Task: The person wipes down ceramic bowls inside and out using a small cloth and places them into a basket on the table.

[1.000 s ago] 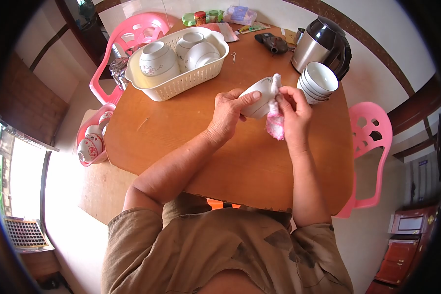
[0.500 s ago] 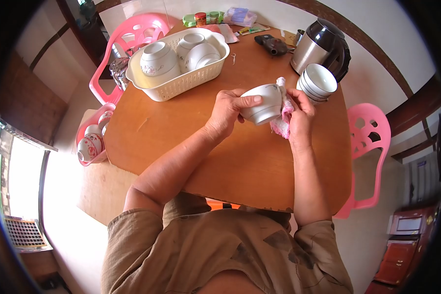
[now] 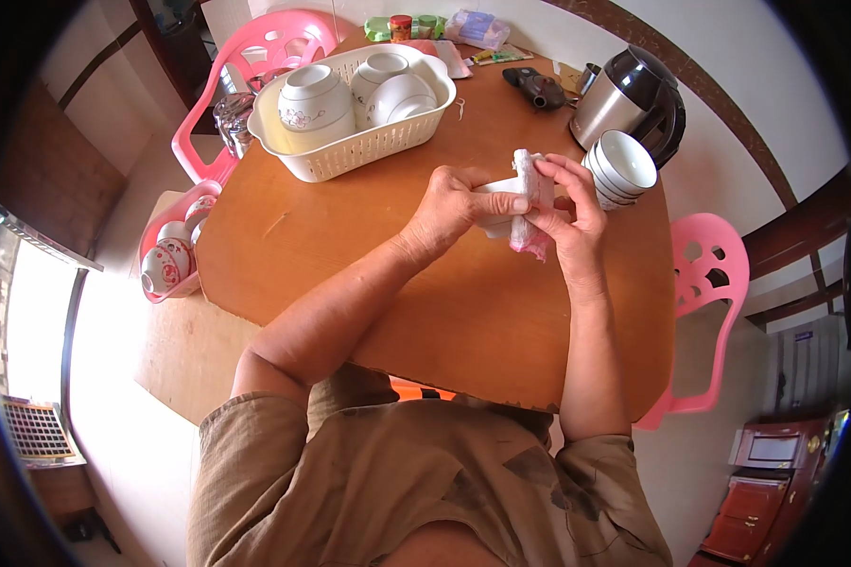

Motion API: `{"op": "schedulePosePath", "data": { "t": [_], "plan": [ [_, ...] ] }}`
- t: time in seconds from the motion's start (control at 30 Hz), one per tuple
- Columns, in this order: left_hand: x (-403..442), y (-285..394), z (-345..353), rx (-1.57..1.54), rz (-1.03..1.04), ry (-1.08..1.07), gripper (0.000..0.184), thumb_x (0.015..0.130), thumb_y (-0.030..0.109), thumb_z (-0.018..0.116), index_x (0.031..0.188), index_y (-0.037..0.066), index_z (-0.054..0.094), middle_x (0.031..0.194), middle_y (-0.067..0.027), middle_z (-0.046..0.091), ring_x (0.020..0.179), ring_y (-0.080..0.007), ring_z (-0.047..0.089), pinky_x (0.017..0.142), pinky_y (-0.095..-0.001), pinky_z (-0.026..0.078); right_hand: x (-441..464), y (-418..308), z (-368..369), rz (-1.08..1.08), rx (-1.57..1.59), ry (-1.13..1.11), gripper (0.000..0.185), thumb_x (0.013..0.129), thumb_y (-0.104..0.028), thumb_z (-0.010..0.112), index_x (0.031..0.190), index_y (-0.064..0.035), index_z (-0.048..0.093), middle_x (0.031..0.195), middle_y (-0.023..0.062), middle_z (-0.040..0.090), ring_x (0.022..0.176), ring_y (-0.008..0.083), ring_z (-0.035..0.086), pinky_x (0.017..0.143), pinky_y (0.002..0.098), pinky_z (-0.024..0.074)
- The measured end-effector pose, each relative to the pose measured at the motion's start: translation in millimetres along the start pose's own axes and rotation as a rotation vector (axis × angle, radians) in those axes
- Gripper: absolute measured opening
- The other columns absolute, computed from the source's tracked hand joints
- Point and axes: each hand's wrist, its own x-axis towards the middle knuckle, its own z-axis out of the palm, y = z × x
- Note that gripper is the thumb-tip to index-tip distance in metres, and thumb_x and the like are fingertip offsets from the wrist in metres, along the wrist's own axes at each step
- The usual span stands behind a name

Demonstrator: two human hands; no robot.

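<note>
My left hand (image 3: 459, 203) is closed round a white bowl (image 3: 497, 227), held above the table with the thumb along its side. Against the bowl's right side my right hand (image 3: 569, 200) presses a pink and white cloth (image 3: 529, 236), its fingers bent over the fabric. Cloth and fingers hide much of the bowl. Just right of that hand stands a stack of white bowls (image 3: 624, 163). Several upturned bowls (image 3: 314, 99) with a flower pattern lie in a cream plastic basket (image 3: 359, 153) at the back left.
A steel kettle (image 3: 624, 99) stands behind the stack on the wooden table (image 3: 378, 255). Beside it are a dark teapot (image 3: 542, 90) and, farther back, small jars (image 3: 401, 28). Pink chairs (image 3: 714, 274) flank the table. A pink basin (image 3: 184, 288) with patterned bowls is at the left.
The bowl has turned in my hands, so less of its outside shows. The cloth has shifted left across it, and my right fingers have spread over the cloth. The view has tilted slightly.
</note>
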Motion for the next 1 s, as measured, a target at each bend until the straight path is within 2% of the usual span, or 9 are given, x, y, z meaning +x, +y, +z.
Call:
{"op": "schedulePosePath", "data": {
  "t": [0.13, 0.27, 0.47, 0.57, 0.7, 0.73, 0.8, 0.83, 1.0],
  "plan": [
    [2.2, 8.6, -8.1, -0.031, -0.071, -0.047, 0.041, 0.074, 0.035, 0.085, 0.094, 0.001, 0.075, 0.069, -0.0047, 0.067, 0.059, -0.0098, 0.056, 0.050, -0.0247, 0.041, 1.8, 14.2, -5.6, 0.022, 0.166, -0.071, 0.048, 0.080, -0.013, 0.079, 0.125, -0.0111, 0.065, 0.127, 0.0050, 0.058, 0.115, 0.0178, 0.057, 0.091, 0.0296, 0.0494],
    [0.2, 13.5, -4.1, -0.279, -0.171, -0.005, 0.038, 0.070, 0.028, 0.088, 0.085, -0.003, 0.072, 0.068, -0.0072, 0.065, 0.055, -0.0132, 0.057, 0.044, -0.0246, 0.039, -1.2, 3.7, -10.3, 0.236, 0.467, -0.074, 0.054, 0.083, -0.016, 0.078, 0.132, -0.0057, 0.059, 0.125, 0.0077, 0.061, 0.115, 0.0169, 0.057, 0.094, 0.0288, 0.0479],
    [3.2, -0.2, -8.4, -0.541, -0.224, -0.080, 0.043, 0.078, 0.037, 0.079, 0.102, 0.002, 0.069, 0.079, -0.0060, 0.065, 0.065, -0.0148, 0.059, 0.046, -0.0264, 0.040, 0.1, 8.9, -10.6, 0.218, 0.572, -0.031, 0.055, 0.087, -0.019, 0.075, 0.136, -0.0027, 0.055, 0.127, 0.0081, 0.061, 0.118, 0.0178, 0.055, 0.100, 0.0301, 0.0457],
    [1.5, 2.4, -5.9, -0.694, -0.259, -0.109, 0.048, 0.082, 0.045, 0.072, 0.111, 0.006, 0.066, 0.087, -0.0046, 0.066, 0.071, -0.0156, 0.060, 0.047, -0.0272, 0.038, 0.1, 17.0, -8.0, 0.221, 0.632, 0.009, 0.056, 0.090, -0.014, 0.069, 0.140, 0.0013, 0.048, 0.130, 0.0114, 0.060, 0.102, 0.0168, 0.064, 0.081, 0.0283, 0.0552],
    [6.3, -6.0, -12.9, -0.920, -0.293, -0.151, 0.050, 0.091, 0.053, 0.059, 0.126, 0.018, 0.057, 0.109, -0.0008, 0.065, 0.088, -0.0186, 0.060, 0.052, -0.0294, 0.038, -1.7, 9.2, 1.4, 0.299, 0.717, 0.012, 0.053, 0.094, -0.011, 0.063, 0.143, -0.0031, 0.046, 0.118, 0.0092, 0.063, 0.060, 0.0086, 0.055, 0.047, 0.0248, 0.0470],
    [8.4, -10.3, -15.4, -0.977, -0.297, -0.154, 0.050, 0.093, 0.054, 0.056, 0.130, 0.020, 0.055, 0.114, -0.0004, 0.064, 0.092, -0.0194, 0.060, 0.054, -0.0297, 0.039, -3.8, 14.3, -3.2, 0.308, 0.717, -0.061, 0.056, 0.093, -0.011, 0.065, 0.144, -0.0029, 0.045, 0.119, 0.0092, 0.063, 0.067, 0.0100, 0.058, 0.051, 0.0257, 0.0497],
    [12.3, -15.6, -18.4, -1.035, -0.306, -0.167, 0.050, 0.096, 0.057, 0.049, 0.131, 0.022, 0.054, 0.119, -0.0003, 0.063, 0.096, -0.0206, 0.060, 0.055, -0.0304, 0.040, -5.1, 19.6, 9.3, 0.310, 0.704, 0.033, 0.053, 0.094, -0.011, 0.066, 0.143, -0.0042, 0.047, 0.126, 0.0095, 0.061, 0.105, 0.0137, 0.061, 0.084, 0.0276, 0.0537],
    [13.3, -17.1, -18.6, -1.063, -0.309, -0.178, 0.050, 0.096, 0.057, 0.048, 0.131, 0.021, 0.054, 0.120, -0.0007, 0.063, 0.095, -0.0204, 0.060, 0.055, -0.0305, 0.040, -6.4, 22.5, 9.7, 0.331, 0.719, 0.018, 0.055, 0.094, -0.009, 0.065, 0.145, -0.0037, 0.044, 0.130, 0.0106, 0.060, 0.114, 0.0158, 0.058, 0.098, 0.0305, 0.0487],
    [16.5, -24.9, -14.2, -0.981, -0.342, -0.236, 0.051, 0.097, 0.059, 0.045, 0.129, 0.021, 0.055, 0.121, -0.0019, 0.063, 0.098, -0.0215, 0.061, 0.060, -0.0359, 0.046, -6.0, 17.1, 9.7, 0.345, 0.844, 0.102, 0.051, 0.091, -0.006, 0.067, 0.137, 0.0001, 0.047, 0.128, 0.0139, 0.060, 0.114, 0.0189, 0.059, 0.097, 0.0331, 0.0502]
  ]
}}
